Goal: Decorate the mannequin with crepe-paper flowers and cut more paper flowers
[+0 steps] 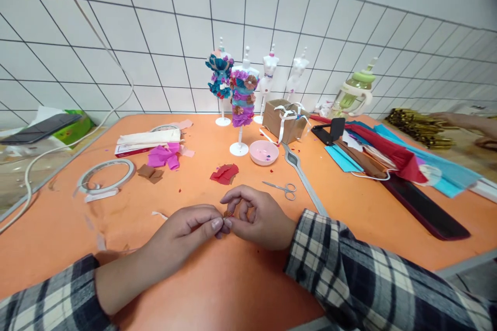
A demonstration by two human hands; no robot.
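Observation:
My left hand (198, 225) and my right hand (260, 217) meet over the near middle of the orange table (217, 279). Between their fingertips is a small brown and red piece of crepe paper (228, 213), mostly covered by the fingers. Both hands are closed in a pinch on it. Just beyond them lies a stack of red paper pieces (225, 174) with brown edges below. Small scissors (285, 189) rest to the right of the stack. A pink bowl (264, 154) with tiny bits inside stands farther back.
Dress forms (245, 95), some wrapped in coloured paper, stand at the back beside a cardboard box (285, 121). Left are a tape roll (106, 175), brown squares (150, 173) and magenta paper (165, 156). Right lie coloured sheets (396, 152) and a dark phone (423, 207). Another person's hand (458, 119) shows far right.

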